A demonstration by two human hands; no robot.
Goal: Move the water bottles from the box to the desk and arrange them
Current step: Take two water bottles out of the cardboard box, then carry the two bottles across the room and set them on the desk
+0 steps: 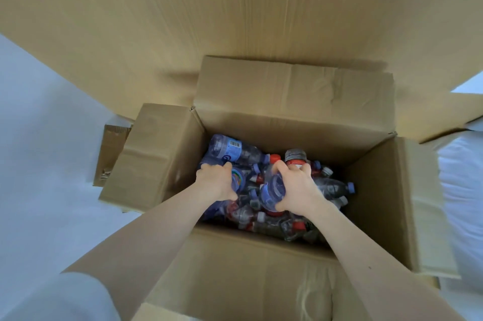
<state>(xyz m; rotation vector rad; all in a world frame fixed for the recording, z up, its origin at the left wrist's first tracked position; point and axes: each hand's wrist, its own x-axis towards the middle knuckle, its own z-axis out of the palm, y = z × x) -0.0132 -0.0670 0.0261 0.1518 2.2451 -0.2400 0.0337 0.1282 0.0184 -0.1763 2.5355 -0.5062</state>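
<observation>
An open cardboard box [287,126] lies below me, filled with several clear plastic water bottles with blue or red labels and caps. Both my arms reach into it. My left hand [214,182] grips a blue-labelled bottle [239,177] at the left of the pile. My right hand [296,190] grips another blue-labelled bottle [273,191] in the middle, its base towards me. A further blue bottle with a barcode [230,149] lies at the box's far left corner. A red-labelled bottle with a grey cap [295,157] lies behind my right hand.
The box's flaps stand open: left flap [151,153], far flap [295,85], right flap [418,203], near flap [248,273]. A large sheet of cardboard [209,20] rises behind the box. White surfaces lie at the left [39,150] and right [462,190].
</observation>
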